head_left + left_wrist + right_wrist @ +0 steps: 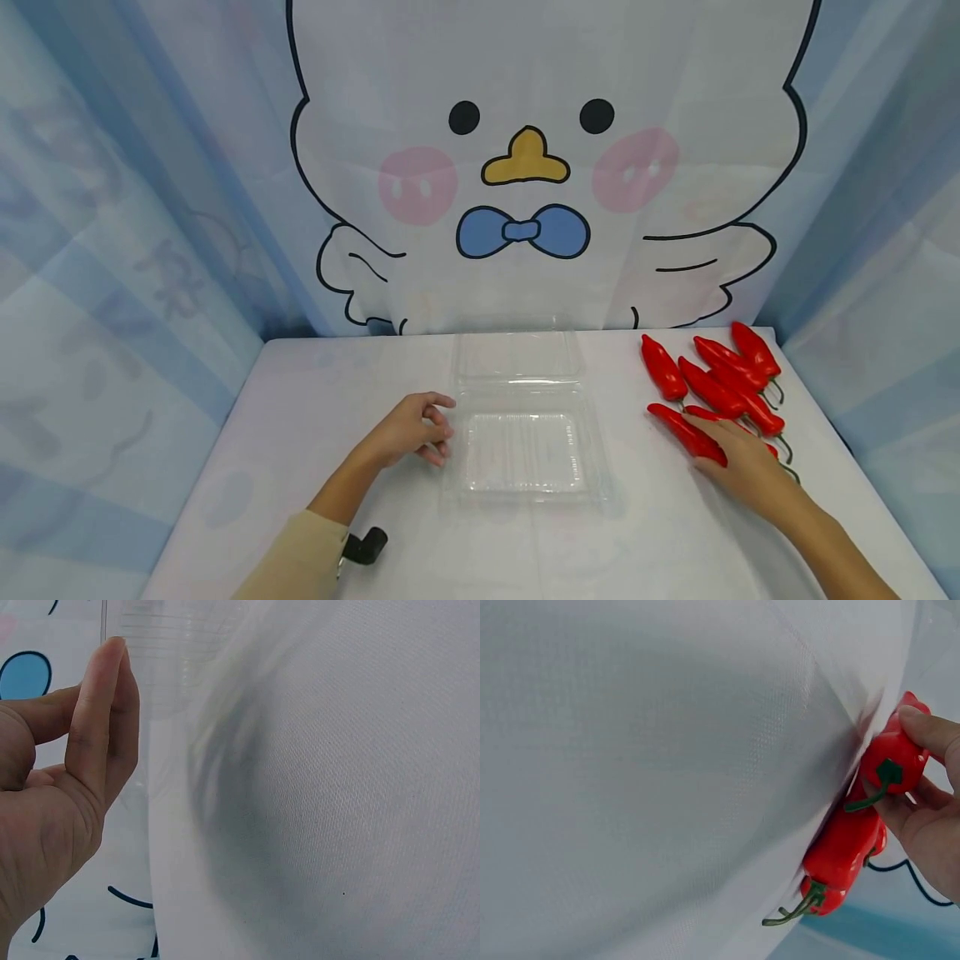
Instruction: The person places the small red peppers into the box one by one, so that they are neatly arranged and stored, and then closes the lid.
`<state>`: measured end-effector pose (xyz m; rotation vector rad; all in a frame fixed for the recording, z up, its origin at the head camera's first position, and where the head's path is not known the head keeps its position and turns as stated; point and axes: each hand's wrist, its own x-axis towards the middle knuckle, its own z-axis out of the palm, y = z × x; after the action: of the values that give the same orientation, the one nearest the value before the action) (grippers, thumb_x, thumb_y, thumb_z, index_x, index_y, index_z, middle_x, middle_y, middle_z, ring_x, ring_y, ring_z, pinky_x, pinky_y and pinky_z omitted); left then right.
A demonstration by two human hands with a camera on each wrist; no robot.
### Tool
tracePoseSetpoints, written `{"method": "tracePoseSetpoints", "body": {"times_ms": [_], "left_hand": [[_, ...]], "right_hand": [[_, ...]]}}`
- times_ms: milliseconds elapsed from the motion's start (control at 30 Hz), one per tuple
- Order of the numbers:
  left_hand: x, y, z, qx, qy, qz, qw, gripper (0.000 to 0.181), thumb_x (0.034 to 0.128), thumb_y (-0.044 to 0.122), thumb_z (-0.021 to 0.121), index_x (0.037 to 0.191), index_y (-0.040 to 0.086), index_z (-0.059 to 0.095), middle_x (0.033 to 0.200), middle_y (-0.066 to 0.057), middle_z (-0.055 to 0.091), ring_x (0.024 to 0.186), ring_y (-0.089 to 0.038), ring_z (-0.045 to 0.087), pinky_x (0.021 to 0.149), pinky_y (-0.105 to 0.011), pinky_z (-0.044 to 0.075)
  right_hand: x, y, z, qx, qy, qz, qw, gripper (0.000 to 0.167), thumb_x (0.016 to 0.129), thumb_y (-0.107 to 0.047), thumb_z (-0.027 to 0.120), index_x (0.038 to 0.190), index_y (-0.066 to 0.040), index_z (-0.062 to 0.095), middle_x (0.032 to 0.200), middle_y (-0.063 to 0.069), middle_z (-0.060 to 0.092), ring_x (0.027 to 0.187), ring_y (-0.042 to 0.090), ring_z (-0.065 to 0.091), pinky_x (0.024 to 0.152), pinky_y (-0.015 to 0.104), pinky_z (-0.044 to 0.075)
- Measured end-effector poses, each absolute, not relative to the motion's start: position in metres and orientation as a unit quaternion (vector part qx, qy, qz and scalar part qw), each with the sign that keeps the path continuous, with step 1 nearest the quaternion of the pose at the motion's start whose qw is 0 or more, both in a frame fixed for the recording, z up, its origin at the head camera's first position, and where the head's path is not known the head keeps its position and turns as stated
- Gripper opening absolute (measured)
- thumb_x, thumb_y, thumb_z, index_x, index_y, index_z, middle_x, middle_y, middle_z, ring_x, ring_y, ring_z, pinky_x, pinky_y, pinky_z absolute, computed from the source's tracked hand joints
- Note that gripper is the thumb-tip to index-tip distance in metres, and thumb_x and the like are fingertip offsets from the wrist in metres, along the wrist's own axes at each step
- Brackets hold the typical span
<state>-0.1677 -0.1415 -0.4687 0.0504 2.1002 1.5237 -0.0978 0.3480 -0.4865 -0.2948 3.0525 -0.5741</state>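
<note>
- Closest to me, at the lower left, comes a beige sleeve (292,562), its cuff short of the wrist, with a small black piece (365,546) sticking out beside it.
- Beyond the cuff, the left hand (420,429) is idle and holds nothing, its fingers loosely bent, right by the left edge of the plastic box; I can't tell whether the fingertips touch it.
- In the middle of the white counter (637,542) lies that clear plastic box (525,454), opened out, its ribbed base nearer me and its lid (517,354) folded back toward the cloth behind.
- That cloth (525,50) hangs along the far edge, printed with a big pale bird that has a yellow beak (527,162) and a blue bow tie (522,231).
- Well to the right of the box are the red peppers: one (663,367) at the back left of the bunch, and in front of it the held pepper (678,429), slanting on or just above the counter.
- The right hand (742,467) is clamped on that front pepper, thumb on one side and fingers on the other; its green stem (889,772) points toward the wrist.
- Around and past the fingers, more peppers (711,387) lie close together, some overlapping, their curved stems toward the counter's right edge.
</note>
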Motion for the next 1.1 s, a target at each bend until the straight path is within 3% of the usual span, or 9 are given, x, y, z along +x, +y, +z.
{"method": "tracePoseSetpoints", "body": {"times_ms": [333,833,1100], "left_hand": [[-0.167,-0.141,-0.468,0.023,0.781,0.564,0.267,0.050,0.0960,-0.003,0.067,0.143,-0.003,0.051,0.096,-0.014,0.059,0.070,-0.020,0.072,0.061,-0.037,0.065],[-0.169,-0.141,-0.471,0.029,0.783,0.562,0.264,0.050,0.0958,-0.004,0.067,0.143,-0.004,0.051,0.096,-0.015,0.060,0.069,-0.022,0.072,0.061,-0.038,0.065],[-0.168,-0.141,-0.470,0.032,0.785,0.559,0.266,0.050,0.0961,-0.004,0.066,0.144,-0.004,0.050,0.095,-0.014,0.060,0.069,-0.021,0.072,0.060,-0.037,0.065]], "right_hand": [[-0.098,0.348,-0.474,-0.101,0.978,-0.180,0.011,0.076,0.076,-0.019,0.092,0.142,-0.006,0.059,0.123,0.025,0.064,0.110,0.043,0.060,0.079,0.058,0.064],[-0.108,0.343,-0.457,-0.147,0.967,-0.203,-0.040,0.070,0.076,-0.013,0.092,0.139,-0.010,0.062,0.124,0.022,0.065,0.111,0.039,0.063,0.079,0.053,0.065],[-0.115,0.335,-0.447,-0.156,0.964,-0.210,-0.041,0.070,0.076,-0.014,0.092,0.140,-0.013,0.063,0.125,0.020,0.066,0.114,0.040,0.062,0.080,0.053,0.065]]}}
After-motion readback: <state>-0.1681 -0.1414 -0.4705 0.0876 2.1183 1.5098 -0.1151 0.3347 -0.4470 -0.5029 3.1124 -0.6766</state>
